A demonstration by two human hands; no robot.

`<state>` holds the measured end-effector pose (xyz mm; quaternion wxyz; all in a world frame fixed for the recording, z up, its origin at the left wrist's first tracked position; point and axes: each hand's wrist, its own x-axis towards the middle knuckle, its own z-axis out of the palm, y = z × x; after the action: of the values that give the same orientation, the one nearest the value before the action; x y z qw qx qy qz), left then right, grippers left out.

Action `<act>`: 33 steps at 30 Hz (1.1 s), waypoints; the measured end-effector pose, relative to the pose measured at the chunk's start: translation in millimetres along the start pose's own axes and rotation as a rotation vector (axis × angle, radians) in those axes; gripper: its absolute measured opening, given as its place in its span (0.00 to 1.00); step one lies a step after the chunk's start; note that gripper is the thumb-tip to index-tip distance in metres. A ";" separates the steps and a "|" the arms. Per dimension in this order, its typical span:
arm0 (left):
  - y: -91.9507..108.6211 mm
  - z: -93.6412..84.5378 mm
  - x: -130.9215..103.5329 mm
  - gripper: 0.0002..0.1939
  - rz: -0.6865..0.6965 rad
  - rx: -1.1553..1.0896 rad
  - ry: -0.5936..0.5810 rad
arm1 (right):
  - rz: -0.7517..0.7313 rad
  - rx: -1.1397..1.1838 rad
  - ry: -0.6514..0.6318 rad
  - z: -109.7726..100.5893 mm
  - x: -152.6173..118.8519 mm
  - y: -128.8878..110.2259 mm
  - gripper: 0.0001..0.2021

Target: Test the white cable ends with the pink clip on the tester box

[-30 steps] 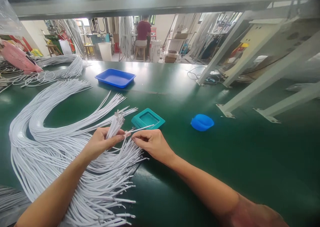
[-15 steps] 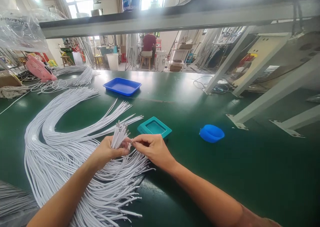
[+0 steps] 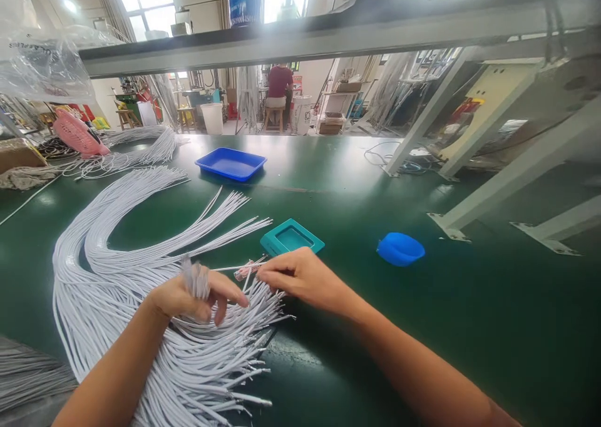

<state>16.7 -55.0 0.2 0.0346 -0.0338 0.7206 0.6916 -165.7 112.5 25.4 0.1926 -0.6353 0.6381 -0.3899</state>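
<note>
Left hand [image 3: 195, 295] clenches a small bunch of white wires [image 3: 196, 280]; right hand [image 3: 300, 277] pinches one wire tip at its nine o'clock, above the fanned pile [image 3: 141, 289] on the worktop [image 3: 375, 327]. Light, floppy, slippery-looking strands: best gripped near the ends.

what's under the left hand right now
Fanned white cables lie on the green table beneath the left hand, whose grip encloses a small bunch. The cable stretch directly beneath the palm is hidden.

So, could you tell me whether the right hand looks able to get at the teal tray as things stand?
Probably yes: the teal tray lies just beyond the right hand on the green table, with nothing between them, though its fingers pinch one white cable.
</note>
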 end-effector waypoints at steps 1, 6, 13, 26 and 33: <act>-1.2 0.7 1.7 0.17 0.062 -0.016 0.150 | -0.039 -0.125 0.069 -4.1 1.1 -3.6 0.13; -2.8 13.0 22.0 0.14 0.025 0.244 0.682 | -0.389 -0.596 -0.048 19.4 6.7 -14.2 0.14; 13.3 26.2 44.6 0.18 -0.214 0.972 0.604 | -0.412 -0.752 -0.259 74.2 -7.8 -1.4 0.18; 18.6 6.5 16.4 0.17 -0.102 0.488 0.878 | -0.149 -0.699 -0.400 68.5 1.2 -13.3 0.27; 24.0 10.3 -15.5 0.14 -0.121 0.244 0.699 | -0.097 -0.319 -0.395 63.1 -10.1 -21.1 0.18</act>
<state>29.8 -43.8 25.1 -0.1687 -0.3061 0.7628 0.5440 -103.9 108.6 -0.6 0.1918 -0.7515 0.6102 -0.1613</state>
